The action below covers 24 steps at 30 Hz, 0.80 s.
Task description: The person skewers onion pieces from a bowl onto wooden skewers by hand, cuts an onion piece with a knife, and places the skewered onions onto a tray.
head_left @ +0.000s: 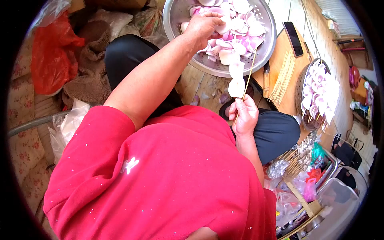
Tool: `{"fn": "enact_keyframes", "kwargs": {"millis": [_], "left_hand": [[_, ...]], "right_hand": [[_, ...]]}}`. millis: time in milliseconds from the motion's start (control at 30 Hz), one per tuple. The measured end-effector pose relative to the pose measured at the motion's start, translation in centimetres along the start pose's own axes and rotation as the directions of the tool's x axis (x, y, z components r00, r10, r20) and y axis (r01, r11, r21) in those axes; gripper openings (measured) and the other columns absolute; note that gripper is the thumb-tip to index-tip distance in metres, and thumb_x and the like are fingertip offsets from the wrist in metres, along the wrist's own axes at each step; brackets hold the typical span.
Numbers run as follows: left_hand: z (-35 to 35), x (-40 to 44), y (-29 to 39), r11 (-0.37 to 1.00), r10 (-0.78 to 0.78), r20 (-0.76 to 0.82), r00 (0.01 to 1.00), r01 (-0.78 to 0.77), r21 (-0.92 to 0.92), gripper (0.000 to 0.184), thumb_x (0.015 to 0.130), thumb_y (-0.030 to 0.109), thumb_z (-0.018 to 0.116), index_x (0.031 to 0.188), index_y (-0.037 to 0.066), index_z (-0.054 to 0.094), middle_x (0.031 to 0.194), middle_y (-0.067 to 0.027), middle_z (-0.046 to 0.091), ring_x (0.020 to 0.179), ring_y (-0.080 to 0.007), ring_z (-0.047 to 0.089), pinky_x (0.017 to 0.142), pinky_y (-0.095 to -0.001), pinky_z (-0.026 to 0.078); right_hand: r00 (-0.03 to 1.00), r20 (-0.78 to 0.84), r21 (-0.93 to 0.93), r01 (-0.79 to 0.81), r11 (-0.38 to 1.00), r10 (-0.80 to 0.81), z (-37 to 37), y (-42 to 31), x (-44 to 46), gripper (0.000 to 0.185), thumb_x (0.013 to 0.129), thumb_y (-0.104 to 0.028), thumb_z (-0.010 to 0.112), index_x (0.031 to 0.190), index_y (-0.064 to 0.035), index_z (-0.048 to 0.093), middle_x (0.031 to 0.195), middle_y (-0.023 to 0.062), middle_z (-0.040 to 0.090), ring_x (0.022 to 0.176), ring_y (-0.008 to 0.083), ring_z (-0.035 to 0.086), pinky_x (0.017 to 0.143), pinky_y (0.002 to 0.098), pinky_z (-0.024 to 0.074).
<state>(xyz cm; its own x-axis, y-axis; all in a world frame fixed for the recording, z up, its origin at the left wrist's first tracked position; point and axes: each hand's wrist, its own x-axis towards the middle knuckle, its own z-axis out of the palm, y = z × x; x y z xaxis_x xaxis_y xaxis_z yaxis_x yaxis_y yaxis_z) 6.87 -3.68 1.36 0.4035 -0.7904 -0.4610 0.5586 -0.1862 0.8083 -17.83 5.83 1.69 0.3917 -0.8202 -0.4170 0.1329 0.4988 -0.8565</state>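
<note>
My left hand (204, 28) reaches into a perforated metal colander (182, 52), fingers curled around one of the pale pieces. Purple-and-white onion pieces (256, 30) fill much of the colander. Below its rim, my right hand (245, 116) grips a thin bamboo skewer (251, 72) near its lower end; the stick slants up toward the colander. Pale onion pieces (236, 87) hang in a row just above that hand, close against the stick. How they are fixed is hard to see.
On a wooden board to the right lie a phone (293, 39), loose bamboo skewers (282, 77) and a wooden-handled tool (266, 83). Beyond is a dark basket of filled skewers (318, 90). A red plastic bag (54, 56) sits left; a clear plastic bin (340, 204) stands lower right.
</note>
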Motion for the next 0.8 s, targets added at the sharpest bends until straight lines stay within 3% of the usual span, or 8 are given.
{"fn": "enact_keyframes", "kwargs": {"millis": [133, 200, 333, 433, 500, 533, 667, 800], "left_hand": [[0.0, 0.6, 0.4, 0.997, 0.024, 0.146, 0.989, -0.035, 0.07, 0.021, 0.076, -0.001, 0.056, 0.095, 0.005, 0.059, 0.089, -0.0067, 0.061, 0.083, -0.0176, 0.059, 0.07, -0.0339, 0.051], [0.3, 0.5, 0.6, 0.995, 0.034, 0.04, 0.999, -0.037, 0.09, 0.021, 0.074, -0.001, 0.057, 0.094, 0.004, 0.06, 0.086, -0.0064, 0.061, 0.08, -0.0174, 0.059, 0.073, -0.0364, 0.05], [-0.2, 0.2, 1.5, 0.997, 0.016, 0.002, 1.0, -0.016, 0.077, 0.021, 0.074, 0.001, 0.058, 0.095, 0.003, 0.06, 0.088, -0.0077, 0.061, 0.08, -0.0182, 0.059, 0.077, -0.0387, 0.049], [-0.4, 0.1, 1.8, 0.998, -0.019, 0.041, 0.999, 0.021, -0.052, 0.022, 0.075, 0.0, 0.057, 0.097, 0.002, 0.059, 0.09, -0.0089, 0.06, 0.08, -0.0205, 0.06, 0.076, -0.037, 0.052], [-0.4, -0.2, 1.7, 0.991, -0.01, 0.107, 0.994, 0.024, -0.131, 0.03, 0.075, -0.002, 0.057, 0.105, -0.002, 0.058, 0.089, -0.015, 0.061, 0.074, -0.0225, 0.063, 0.063, -0.0344, 0.055], [-0.6, 0.2, 1.3, 0.993, 0.03, 0.082, 0.996, -0.02, -0.119, 0.038, 0.076, -0.005, 0.056, 0.113, -0.005, 0.05, 0.09, -0.0174, 0.061, 0.073, -0.026, 0.065, 0.061, -0.0339, 0.057], [-0.9, -0.3, 1.5, 0.997, 0.062, 0.062, 0.996, -0.064, 0.033, 0.027, 0.079, -0.004, 0.055, 0.105, -0.005, 0.049, 0.095, -0.016, 0.058, 0.083, -0.028, 0.065, 0.071, -0.0343, 0.057], [-0.7, -1.1, 1.7, 0.997, 0.066, 0.103, 0.992, -0.071, 0.042, 0.027, 0.081, -0.005, 0.052, 0.107, -0.006, 0.048, 0.097, -0.0169, 0.056, 0.083, -0.0287, 0.065, 0.074, -0.0344, 0.057]], "right_hand": [[1.0, 0.017, 0.01, -0.005, 1.0, 0.005, 0.3, 0.0, 0.0, 0.011, 0.089, -0.012, 0.055, 0.092, -0.0012, 0.056, 0.06, 0.0042, 0.055, 0.042, 0.0073, 0.045, 0.041, 0.0176, 0.036], [1.0, 0.021, 0.013, -0.018, 1.0, 0.017, 0.4, -0.1, -0.1, 0.011, 0.089, -0.012, 0.055, 0.091, -0.0012, 0.055, 0.06, 0.0044, 0.055, 0.043, 0.0074, 0.046, 0.041, 0.0176, 0.0362], [0.999, 0.041, 0.001, -0.036, 0.999, 0.036, 0.3, -0.2, -0.5, 0.012, 0.089, -0.012, 0.054, 0.092, -0.001, 0.055, 0.06, 0.0049, 0.055, 0.043, 0.0077, 0.046, 0.041, 0.0174, 0.0366], [0.997, 0.058, -0.022, -0.04, 0.999, 0.041, 0.1, 0.1, -0.4, 0.012, 0.089, -0.013, 0.054, 0.091, -0.0008, 0.054, 0.06, 0.0049, 0.055, 0.043, 0.0077, 0.046, 0.041, 0.0174, 0.0367], [0.997, 0.067, -0.044, -0.046, 0.998, 0.049, 0.1, 0.1, -0.5, 0.012, 0.089, -0.013, 0.054, 0.091, -0.0006, 0.054, 0.06, 0.005, 0.055, 0.043, 0.0078, 0.047, 0.042, 0.0175, 0.0367], [0.996, 0.072, -0.042, -0.044, 0.998, 0.047, 0.2, 0.1, -0.6, 0.012, 0.089, -0.012, 0.054, 0.091, -0.0005, 0.054, 0.06, 0.005, 0.055, 0.043, 0.0078, 0.047, 0.042, 0.0176, 0.0368], [0.995, 0.087, -0.032, -0.044, 0.999, 0.046, -0.1, 0.4, -0.8, 0.012, 0.089, -0.012, 0.054, 0.091, -0.0003, 0.054, 0.06, 0.0049, 0.055, 0.044, 0.0079, 0.047, 0.042, 0.0179, 0.0367], [0.994, 0.104, -0.042, -0.035, 0.998, 0.04, -0.7, 0.5, -1.2, 0.012, 0.089, -0.012, 0.053, 0.091, -0.0001, 0.054, 0.06, 0.0047, 0.055, 0.044, 0.0078, 0.046, 0.042, 0.0177, 0.0366]]}}
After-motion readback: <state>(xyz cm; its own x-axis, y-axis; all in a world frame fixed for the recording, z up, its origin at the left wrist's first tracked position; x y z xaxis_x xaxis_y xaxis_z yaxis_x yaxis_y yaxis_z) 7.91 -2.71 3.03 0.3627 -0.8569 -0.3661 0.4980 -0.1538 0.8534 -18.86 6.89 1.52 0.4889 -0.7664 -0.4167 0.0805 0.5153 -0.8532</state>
